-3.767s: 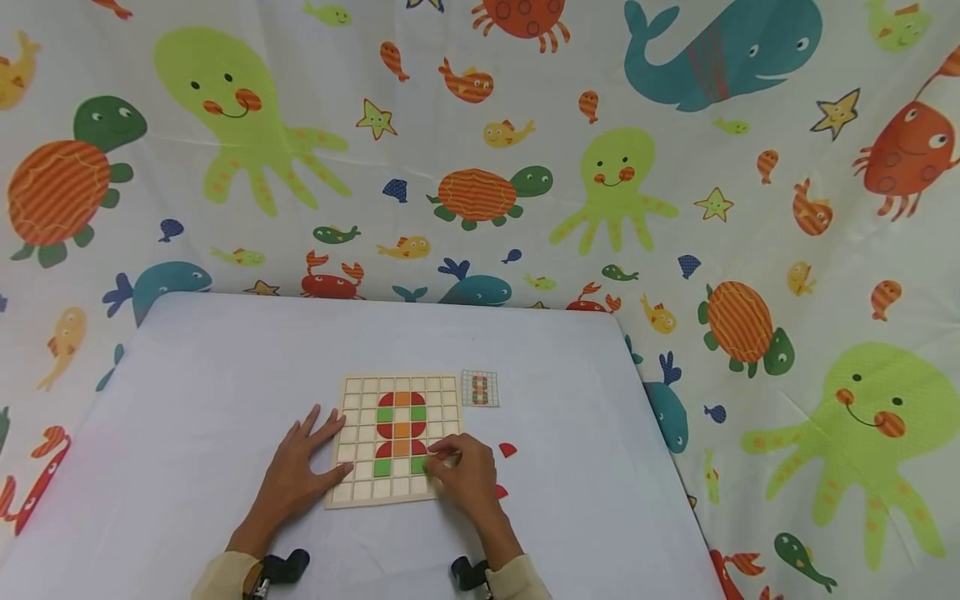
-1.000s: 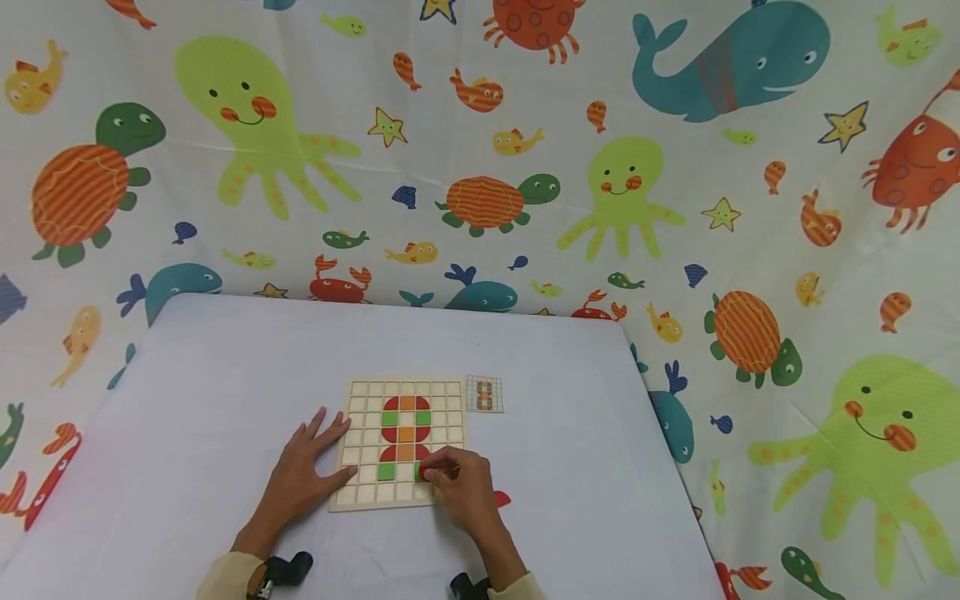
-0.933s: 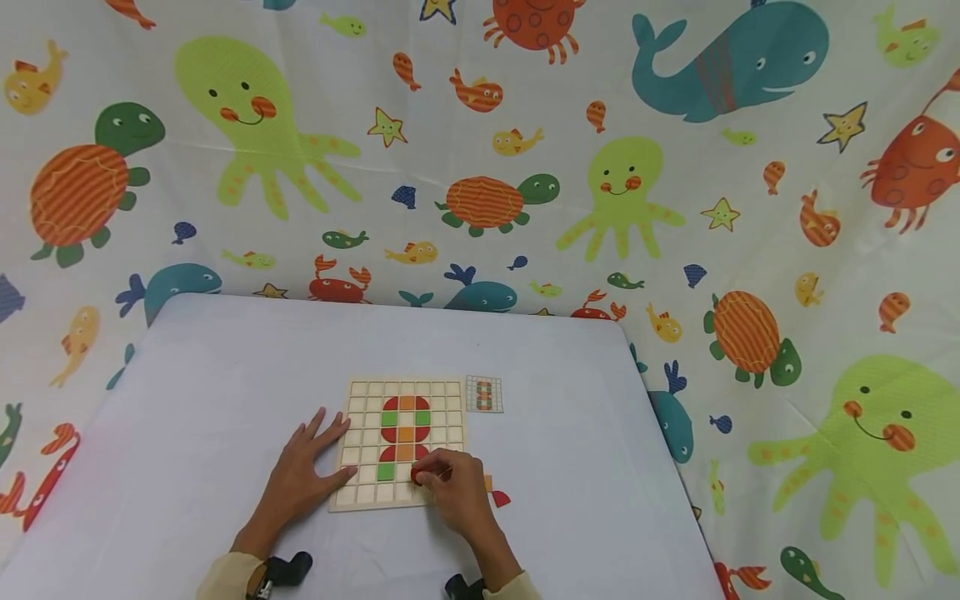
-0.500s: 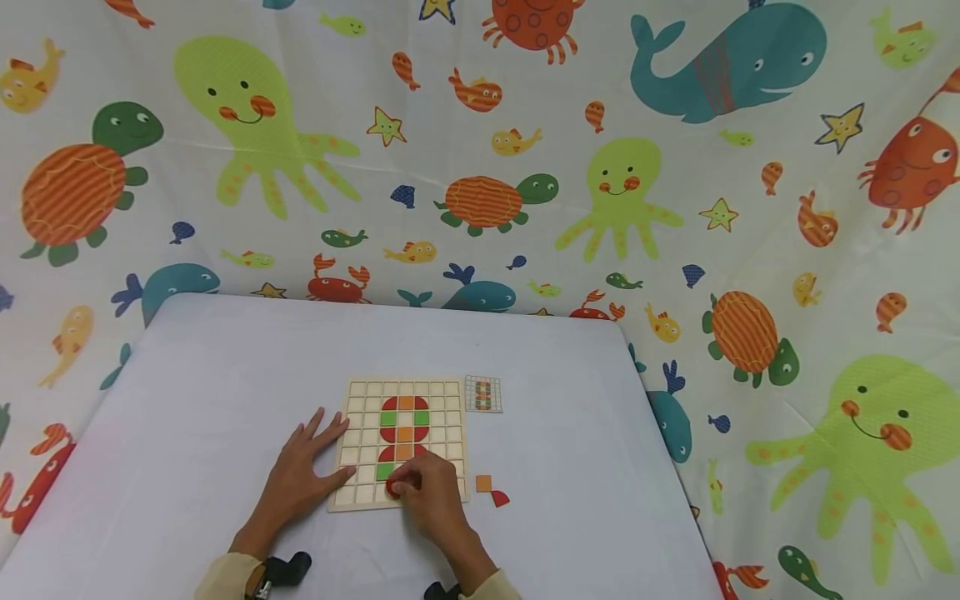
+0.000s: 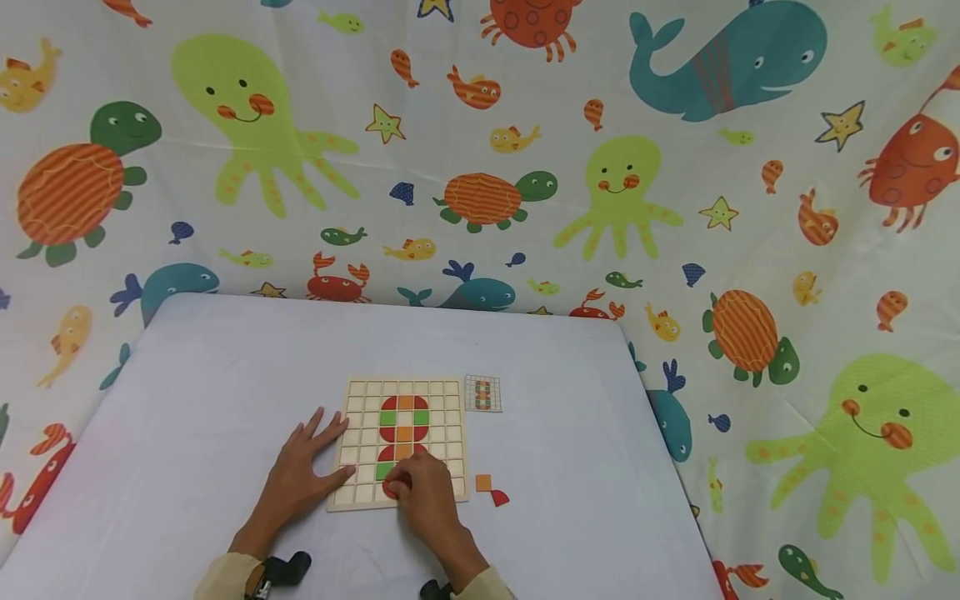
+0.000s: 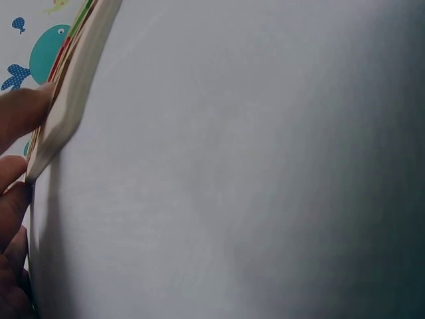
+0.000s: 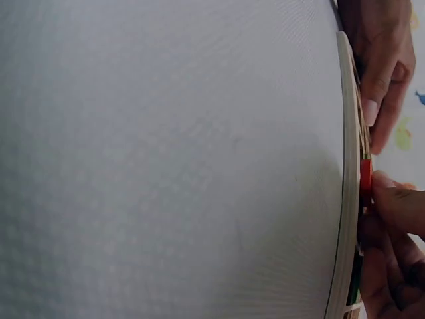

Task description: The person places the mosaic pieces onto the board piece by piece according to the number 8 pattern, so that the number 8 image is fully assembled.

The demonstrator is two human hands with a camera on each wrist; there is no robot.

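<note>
A square wooden grid board (image 5: 442, 392) lies on the table, with red quarter-round, green square and orange square tiles set in its middle columns. My left hand (image 5: 295, 475) rests with spread fingers along the board's left edge, its thumb near the lower left corner. Over the lower middle of the board, my right hand (image 5: 429, 497) pinches a red quarter-round tile (image 5: 389, 490), just below the left green tile (image 5: 385, 471). In the right wrist view the thumb touches that red tile (image 7: 366, 183), low against the board's surface. My right hand hides the cells to the right of it.
An orange square tile (image 5: 483, 482) and a red quarter-round tile (image 5: 500, 498) lie loose to the right of the board. A small pattern card (image 5: 483, 393) sits beside its upper right corner. The white table (image 5: 570, 417) ends at a sea-animal cloth (image 5: 480, 200) behind.
My right hand has moved left and down over the board with the red tile, uncovering the loose orange tile. One loose red tile has left the table's right side. My left hand stays put.
</note>
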